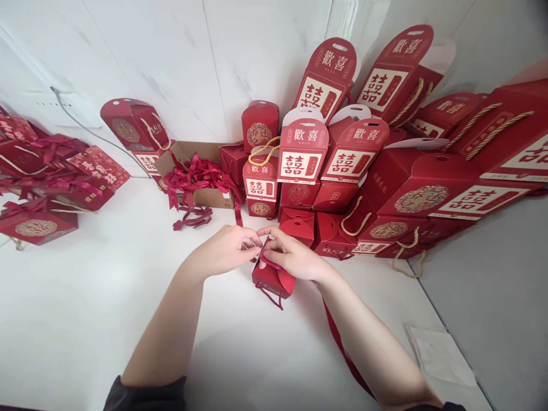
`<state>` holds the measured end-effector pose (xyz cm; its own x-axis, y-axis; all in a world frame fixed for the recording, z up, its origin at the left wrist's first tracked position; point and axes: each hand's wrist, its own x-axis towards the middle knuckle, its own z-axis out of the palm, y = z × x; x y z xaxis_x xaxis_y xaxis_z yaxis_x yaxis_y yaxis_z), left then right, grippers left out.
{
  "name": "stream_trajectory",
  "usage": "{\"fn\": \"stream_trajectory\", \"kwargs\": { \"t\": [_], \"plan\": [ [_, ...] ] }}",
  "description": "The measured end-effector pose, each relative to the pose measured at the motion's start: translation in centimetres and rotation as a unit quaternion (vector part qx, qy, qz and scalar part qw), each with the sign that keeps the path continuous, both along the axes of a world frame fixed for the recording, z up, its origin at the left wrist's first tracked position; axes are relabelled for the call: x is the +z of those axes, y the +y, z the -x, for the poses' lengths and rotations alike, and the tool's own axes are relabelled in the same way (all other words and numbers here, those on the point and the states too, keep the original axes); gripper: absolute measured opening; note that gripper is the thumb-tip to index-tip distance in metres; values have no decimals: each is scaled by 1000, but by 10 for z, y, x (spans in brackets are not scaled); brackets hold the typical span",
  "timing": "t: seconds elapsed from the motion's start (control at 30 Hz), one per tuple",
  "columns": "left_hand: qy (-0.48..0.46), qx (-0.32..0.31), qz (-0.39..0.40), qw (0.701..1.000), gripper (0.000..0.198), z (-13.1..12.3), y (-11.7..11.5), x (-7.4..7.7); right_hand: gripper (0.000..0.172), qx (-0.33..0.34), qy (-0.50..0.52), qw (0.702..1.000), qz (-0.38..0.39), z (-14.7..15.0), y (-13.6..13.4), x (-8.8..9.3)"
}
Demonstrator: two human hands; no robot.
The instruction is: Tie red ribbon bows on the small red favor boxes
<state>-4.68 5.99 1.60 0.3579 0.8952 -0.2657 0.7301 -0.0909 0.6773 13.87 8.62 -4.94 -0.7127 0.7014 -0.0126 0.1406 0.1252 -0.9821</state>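
Note:
A small red gift box sits on the white table in front of me. My left hand and my right hand meet over its top, fingers pinched on a red ribbon at the box's top. The ribbon's long end trails from under my right hand along my right forearm toward the lower right. A short dark red cord hangs from the box's front.
Stacks of red gift boxes with gold rope handles fill the back and right. An open cardboard box of red ribbons stands behind the hands. More ribbon-tied red boxes lie at the left. A clear plastic sleeve lies at the lower right.

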Motion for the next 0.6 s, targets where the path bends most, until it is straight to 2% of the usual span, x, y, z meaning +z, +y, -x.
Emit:
{"fn": "stream_trajectory", "kwargs": {
  "t": [0.2, 0.4, 0.5, 0.6],
  "plan": [
    [-8, -7, 2, 1000, 24, 1, 2, -5, 38, 3, -3, 1000, -11, 0, 1, -1],
    [12, 22, -21, 999, 20, 0, 5, -6, 36, 1, -14, 1000, -16, -3, 2, 0],
    [-12, 67, -18, 998, 16, 10, 7, -2, 35, -16, -34, 999, -39, -10, 2, 6],
    [-9, 134, -30, 991, 13, 34, 7, 7, 33, -79, -41, 992, -94, -25, 2, 17]
  ]
}}
